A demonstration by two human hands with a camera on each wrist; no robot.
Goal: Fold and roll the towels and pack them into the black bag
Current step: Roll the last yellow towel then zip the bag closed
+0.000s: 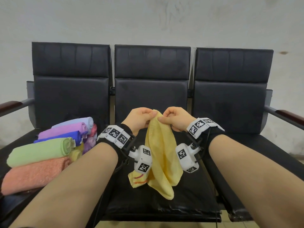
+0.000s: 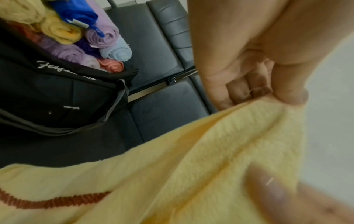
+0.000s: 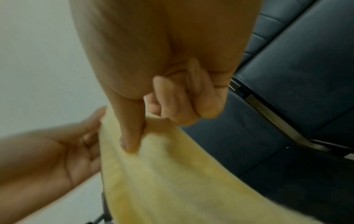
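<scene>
- Rolled soft towels in green, peach, purple and blue (image 1: 41, 150) are stacked in the open black fabric bag (image 2: 57, 97) on the left seat.
- The left hand (image 1: 139, 120) pinches the top edge of the pale yellow terry towel (image 1: 162, 155).
- The right hand (image 1: 175, 118) pinches that same edge, close beside the left; the cloth hangs above the middle black padded seat (image 1: 164, 204).

Materials and surface finishes on the bench.
Yellow towel (image 1: 162, 155): soft, matt terry cloth with a rust-red stitched stripe. Rolled towels (image 1: 49, 145): fuzzy, matt cloth. Seats (image 1: 152, 89): black leather-like padding, smooth with a dull sheen. Black bag (image 2: 47, 97): matt woven fabric. Armrest (image 1: 291, 115): glossy dark wood.
</scene>
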